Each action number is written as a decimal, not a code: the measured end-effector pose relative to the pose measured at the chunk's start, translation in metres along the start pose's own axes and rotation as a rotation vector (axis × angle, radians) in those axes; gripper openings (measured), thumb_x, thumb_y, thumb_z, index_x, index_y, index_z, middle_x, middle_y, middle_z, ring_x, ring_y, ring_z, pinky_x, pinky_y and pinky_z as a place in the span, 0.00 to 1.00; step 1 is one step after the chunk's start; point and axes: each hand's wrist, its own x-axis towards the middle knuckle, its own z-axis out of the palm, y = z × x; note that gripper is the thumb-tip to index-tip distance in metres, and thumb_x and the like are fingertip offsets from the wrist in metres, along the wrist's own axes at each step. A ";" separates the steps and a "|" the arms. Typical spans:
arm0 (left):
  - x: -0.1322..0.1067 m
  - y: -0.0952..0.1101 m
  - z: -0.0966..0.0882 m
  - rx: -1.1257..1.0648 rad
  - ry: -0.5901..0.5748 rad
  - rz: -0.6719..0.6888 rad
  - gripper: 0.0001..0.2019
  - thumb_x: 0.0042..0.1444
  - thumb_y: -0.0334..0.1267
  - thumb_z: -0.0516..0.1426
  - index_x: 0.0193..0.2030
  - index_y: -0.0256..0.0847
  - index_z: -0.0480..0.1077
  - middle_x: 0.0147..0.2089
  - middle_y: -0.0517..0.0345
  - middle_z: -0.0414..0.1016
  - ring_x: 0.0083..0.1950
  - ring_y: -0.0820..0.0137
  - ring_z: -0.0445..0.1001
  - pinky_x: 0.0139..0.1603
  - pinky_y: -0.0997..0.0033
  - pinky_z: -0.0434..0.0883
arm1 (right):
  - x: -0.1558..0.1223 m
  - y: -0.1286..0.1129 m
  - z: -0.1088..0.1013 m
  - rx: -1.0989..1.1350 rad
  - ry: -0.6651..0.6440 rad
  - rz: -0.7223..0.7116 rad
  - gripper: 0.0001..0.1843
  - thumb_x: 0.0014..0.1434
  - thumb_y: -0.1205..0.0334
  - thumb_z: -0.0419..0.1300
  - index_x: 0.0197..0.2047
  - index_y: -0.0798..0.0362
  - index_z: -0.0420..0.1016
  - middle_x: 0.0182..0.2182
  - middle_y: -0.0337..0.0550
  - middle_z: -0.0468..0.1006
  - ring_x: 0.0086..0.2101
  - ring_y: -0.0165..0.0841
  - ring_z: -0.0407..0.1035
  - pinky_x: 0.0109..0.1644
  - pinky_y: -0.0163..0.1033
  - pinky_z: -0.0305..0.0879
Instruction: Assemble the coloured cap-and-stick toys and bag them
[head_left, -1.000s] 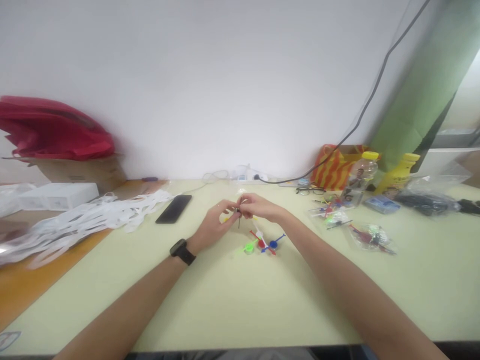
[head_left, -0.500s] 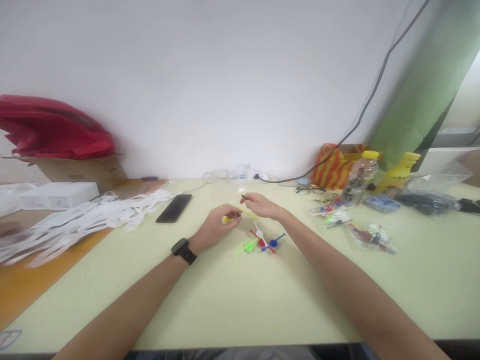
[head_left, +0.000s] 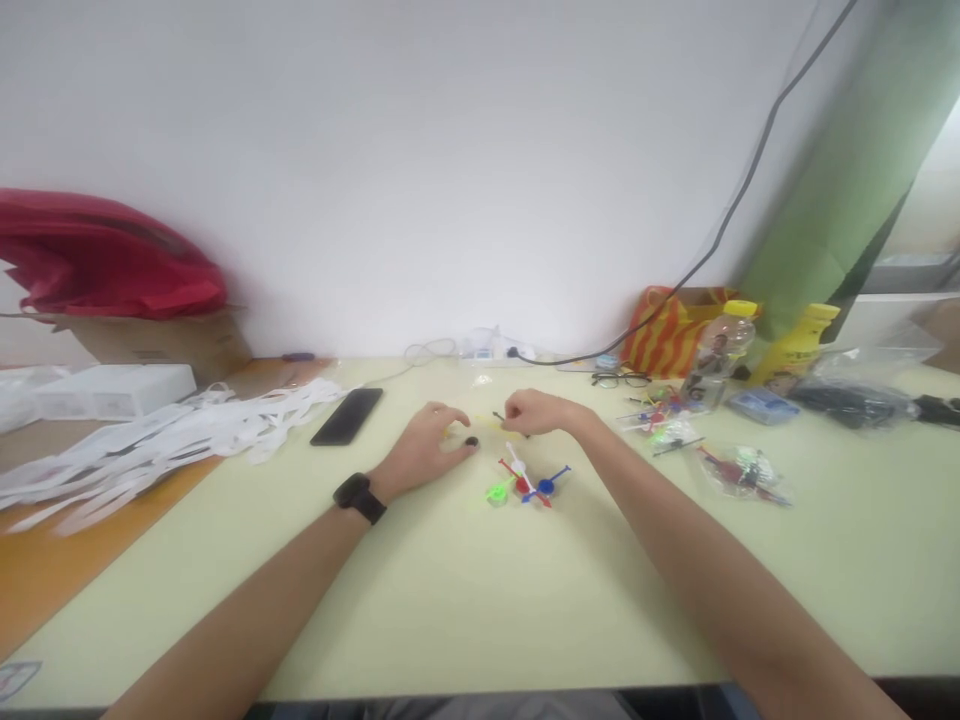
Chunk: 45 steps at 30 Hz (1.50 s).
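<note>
My left hand (head_left: 431, 445), with a black watch on its wrist, rests on the table with thumb and fingers apart. Just at its thumb tip lies a small round black piece (head_left: 471, 441). Across from it, my right hand (head_left: 536, 411) is closed around a thin black plastic arrow (head_left: 498, 415), whose end sticks out to the left. Yellow plastic pieces (head_left: 491, 421) lie between the hands, partly hidden by the fingers. Nearer to me is a cluster of plastic arrow spinners: a green one (head_left: 497, 493), a blue one (head_left: 547, 487), plus red and white ones overlapping.
At right are bagged spinners (head_left: 742, 472), eyeglasses (head_left: 621, 380), a clear bottle (head_left: 721, 355) and a yellow bottle (head_left: 799, 350). A black phone (head_left: 347, 416) and white strips (head_left: 187, 430) lie at left. A cable (head_left: 720, 240) runs down to a power strip by the wall.
My left hand has opened and let the round black piece down onto the table. My right hand has moved slightly right and down, with the black arrow still in it.
</note>
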 end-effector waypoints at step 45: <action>0.006 0.026 0.002 -0.170 0.169 0.144 0.13 0.69 0.41 0.58 0.58 0.46 0.69 0.57 0.50 0.75 0.56 0.62 0.75 0.58 0.58 0.74 | -0.004 -0.027 0.013 0.644 -0.031 -0.280 0.04 0.56 0.65 0.60 0.36 0.52 0.68 0.30 0.40 0.79 0.31 0.30 0.74 0.35 0.34 0.71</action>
